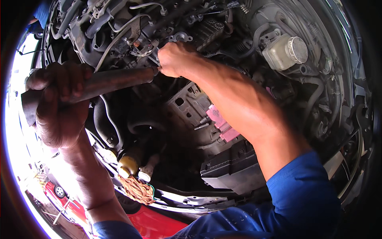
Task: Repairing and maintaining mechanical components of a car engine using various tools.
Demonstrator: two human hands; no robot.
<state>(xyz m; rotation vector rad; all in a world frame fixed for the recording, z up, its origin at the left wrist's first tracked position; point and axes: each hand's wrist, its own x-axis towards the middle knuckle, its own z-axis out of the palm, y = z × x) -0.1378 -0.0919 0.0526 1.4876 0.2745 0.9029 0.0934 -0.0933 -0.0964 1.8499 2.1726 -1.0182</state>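
My left hand (63, 103) is wrapped round a dark, tapered tube (115, 83), held at the left over the engine bay. The tube's narrow end points right and reaches close to the fingers of my right hand (177, 59). That hand is closed in among the engine parts at the upper middle, and whatever it grips is hidden by its own fingers. Just beyond its knuckles sits a small grey metal fitting (181, 37). A bracket with a thin pipe (135, 34) lies to its left.
A whitish fluid reservoir (276, 53) stands at the upper right. Below my right forearm are a pink cover (223, 123), a metal tray (189, 99) and a black box (230, 167). A yellow cap (128, 165) and a crumpled brown cloth (137, 190) sit along the front edge.
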